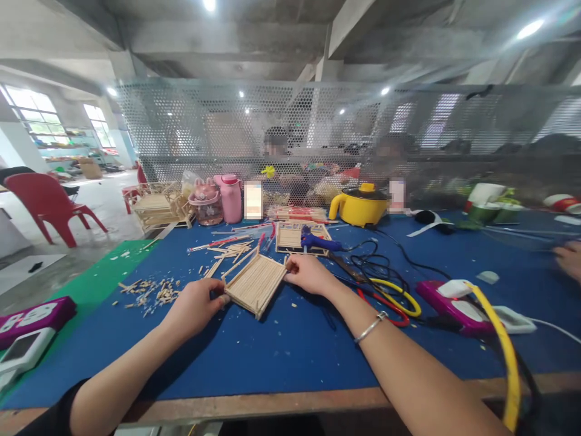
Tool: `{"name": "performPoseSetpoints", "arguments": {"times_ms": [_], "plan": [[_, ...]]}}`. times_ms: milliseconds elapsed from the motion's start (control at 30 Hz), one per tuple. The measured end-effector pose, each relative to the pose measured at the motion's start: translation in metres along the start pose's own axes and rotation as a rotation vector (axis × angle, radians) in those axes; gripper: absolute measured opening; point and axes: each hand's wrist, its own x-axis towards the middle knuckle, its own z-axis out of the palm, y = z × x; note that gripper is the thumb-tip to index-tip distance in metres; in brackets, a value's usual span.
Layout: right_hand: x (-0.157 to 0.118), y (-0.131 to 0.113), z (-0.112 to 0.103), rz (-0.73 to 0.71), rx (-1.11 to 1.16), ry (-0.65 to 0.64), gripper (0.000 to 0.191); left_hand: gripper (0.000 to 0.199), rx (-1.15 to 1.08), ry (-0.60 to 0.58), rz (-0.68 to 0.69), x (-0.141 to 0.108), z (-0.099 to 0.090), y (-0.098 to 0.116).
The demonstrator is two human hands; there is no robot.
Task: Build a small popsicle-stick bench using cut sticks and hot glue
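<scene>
A small tray-like frame of thin wooden sticks [256, 280] is tilted over the blue table, one corner toward me. My left hand [195, 307] pinches its left corner between thumb and fingers. At the right corner, my right hand [308, 274] has its fingers closed on the frame. Behind it lies a second stick frame [290, 237] with a blue glue gun [320, 242] resting across its right part. Loose sticks [231, 251] lie to the left, beyond my left hand.
Stick scraps [158, 292] litter the blue table [272, 363]. Cables, scissors and a purple power strip [454, 307] lie right. Behind are a yellow pot [363, 206], pink bottle [231, 198] and mesh screen [204, 127]. Another person's hand [569, 259] shows far right.
</scene>
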Motion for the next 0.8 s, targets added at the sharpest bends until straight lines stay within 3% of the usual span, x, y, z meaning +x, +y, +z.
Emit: {"name": "performPoseSetpoints", "arguments": {"times_ms": [133, 233, 333, 800], "plan": [[-0.003, -0.001, -0.006, -0.050, 0.029, 0.019, 0.006, 0.024, -0.093, 0.050, -0.064, -0.003, -0.002, -0.007], [-0.002, 0.000, -0.006, -0.057, 0.044, 0.028, 0.006, 0.038, -0.155, 0.144, -0.115, -0.009, 0.001, -0.006], [-0.001, 0.001, -0.004, -0.053, 0.044, 0.024, 0.006, 0.038, -0.207, 0.192, -0.139, -0.012, 0.004, -0.003], [-0.001, -0.001, -0.004, -0.047, 0.022, 0.018, 0.007, 0.034, -0.145, 0.217, -0.170, -0.007, 0.004, 0.002]]}}
